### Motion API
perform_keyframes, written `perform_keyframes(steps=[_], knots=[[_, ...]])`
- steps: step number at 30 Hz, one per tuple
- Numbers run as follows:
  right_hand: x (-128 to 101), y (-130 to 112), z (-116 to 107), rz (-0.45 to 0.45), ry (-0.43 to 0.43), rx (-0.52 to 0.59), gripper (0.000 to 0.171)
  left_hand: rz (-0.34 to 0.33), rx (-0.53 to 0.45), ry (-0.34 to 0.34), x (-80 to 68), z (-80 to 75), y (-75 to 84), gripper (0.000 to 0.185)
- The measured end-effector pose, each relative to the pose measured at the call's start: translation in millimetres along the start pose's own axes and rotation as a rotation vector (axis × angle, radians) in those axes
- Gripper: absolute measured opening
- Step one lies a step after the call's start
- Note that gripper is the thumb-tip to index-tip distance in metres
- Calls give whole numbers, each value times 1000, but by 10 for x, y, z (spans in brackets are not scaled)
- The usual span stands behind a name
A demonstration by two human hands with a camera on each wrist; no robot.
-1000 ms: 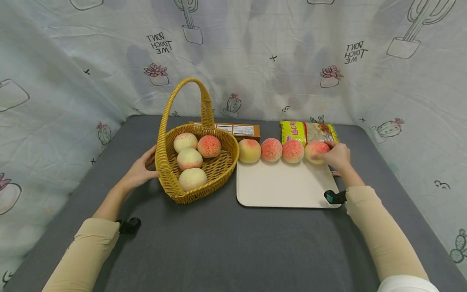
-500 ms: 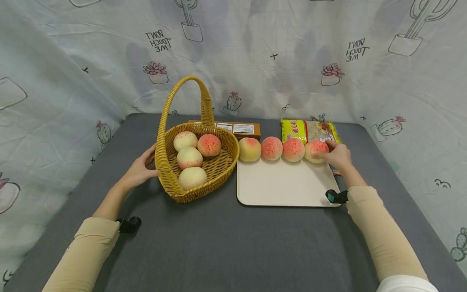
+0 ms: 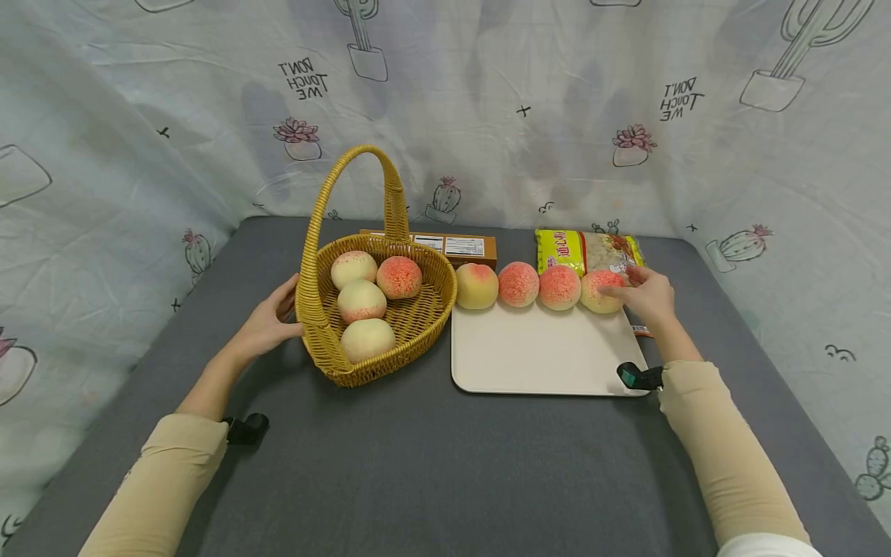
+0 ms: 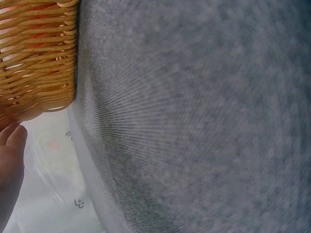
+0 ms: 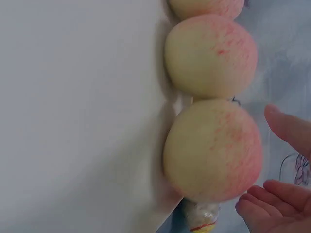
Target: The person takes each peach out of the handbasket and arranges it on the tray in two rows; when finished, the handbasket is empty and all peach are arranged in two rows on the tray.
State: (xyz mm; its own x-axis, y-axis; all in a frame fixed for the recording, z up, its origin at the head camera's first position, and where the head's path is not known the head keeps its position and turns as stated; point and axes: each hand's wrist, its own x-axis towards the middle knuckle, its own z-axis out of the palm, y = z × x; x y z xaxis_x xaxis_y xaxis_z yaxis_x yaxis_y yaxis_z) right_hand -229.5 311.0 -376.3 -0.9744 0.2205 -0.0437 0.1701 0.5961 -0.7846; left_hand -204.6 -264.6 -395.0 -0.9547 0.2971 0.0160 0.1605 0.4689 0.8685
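Note:
My left hand (image 3: 263, 329) rests against the left side of the yellow wicker basket (image 3: 425, 340), near the foot of its arched handle. In the left wrist view its fingertips (image 4: 17, 138) touch the weave. Several peaches lie inside the basket, one of them a redder peach (image 3: 400, 278). Over on the right, more peaches stand in a row along the far edge of a cream tray (image 3: 543, 356). My right hand (image 3: 647, 296) is beside the rightmost peach (image 3: 600, 292). The right wrist view shows thumb and fingers spread just off this peach (image 5: 214, 150).
Behind the peach row lies a yellow food packet (image 3: 564, 249). A brown box (image 3: 487, 247) sits behind the basket, partly hidden by it. A patterned cloth (image 3: 487, 116) hangs at the back and sides of the grey table (image 3: 418, 472).
My right hand has loosened from the rightmost peach and drawn slightly right. That peach stays in the row. The left hand and basket look unmoved.

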Motion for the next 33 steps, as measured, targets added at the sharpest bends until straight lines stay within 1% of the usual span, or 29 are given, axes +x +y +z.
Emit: perform_keyframes(steps=[2, 4, 6, 9, 11, 13, 18, 22, 25, 29, 33], knots=[[-14, -67, 33, -29, 30, -16, 82, -1, 2, -2, -1, -1, -1, 97], [-29, -140, 75, -72, 46, -53, 81, -1, 3, -2, 0, -1, -1, 97], [-41, -219, 124, -117, 47, -75, 81, 1, 2, -2, 2, 0, -2, 97], [-57, -349, 209, -172, 31, -63, 82, 7, 0, -1, 8, 1, -5, 97], [-69, -439, 278, -208, 5, -39, 80, 6, 3, 0, 8, 0, -10, 97], [-91, -529, 361, -226, -38, 16, 79, 5, 6, 0, 7, -2, -15, 97], [-188, -766, 639, -203, -184, 198, 75, 14, 13, 5, 2, -6, -19, 97], [-273, -930, 886, -229, -280, 270, 72, 15, 9, 6, 8, 0, -19, 97], [-338, -1036, 1057, -300, -329, 283, 72, 2, 6, 6, 10, 1, -14, 97], [-430, -1148, 1281, -392, -365, 263, 71, -9, -1, 5, 6, 3, -11, 97], [-513, -1265, 1504, -436, -412, 245, 69, -10, -8, 2, -4, 3, -14, 96]])
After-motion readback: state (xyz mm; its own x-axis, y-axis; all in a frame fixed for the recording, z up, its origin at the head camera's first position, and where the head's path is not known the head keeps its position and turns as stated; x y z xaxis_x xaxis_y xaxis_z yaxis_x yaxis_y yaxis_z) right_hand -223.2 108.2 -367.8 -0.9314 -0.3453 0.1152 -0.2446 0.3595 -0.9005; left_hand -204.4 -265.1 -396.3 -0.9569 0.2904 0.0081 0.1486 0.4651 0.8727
